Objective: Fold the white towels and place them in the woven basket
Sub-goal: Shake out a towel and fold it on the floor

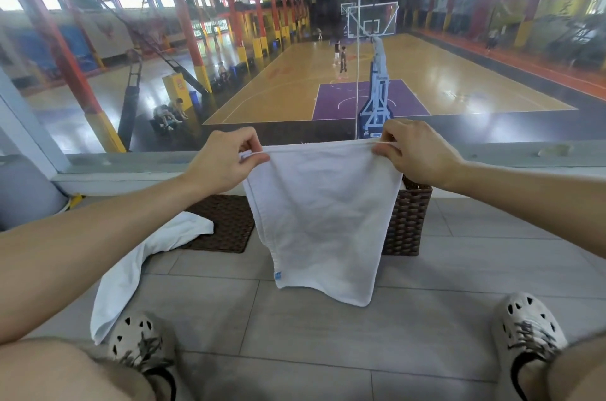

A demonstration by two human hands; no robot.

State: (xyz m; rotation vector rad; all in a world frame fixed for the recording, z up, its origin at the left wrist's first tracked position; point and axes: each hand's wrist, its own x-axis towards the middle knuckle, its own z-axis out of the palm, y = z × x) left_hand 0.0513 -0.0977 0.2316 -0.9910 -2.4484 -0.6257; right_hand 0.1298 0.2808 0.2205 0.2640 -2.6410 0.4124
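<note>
Above floor tiles point(328, 345): left hand point(223, 161), right hand point(416, 151) each pinch a top corner of white towel point(323, 220); woven basket point(406, 220) behind.

White towel point(323, 220) hangs in the air, doubled over, top edge stretched level, left hand point(226, 161) and right hand point(416, 151) pinching its top corners. Small blue tag on lower left hem. Dark brown woven basket point(406, 220) stands upright on the floor at its 3 o'clock, partly hidden behind it. Second white towel point(131, 269) lies crumpled, unfolded, on the floor at 8 o'clock.
</note>
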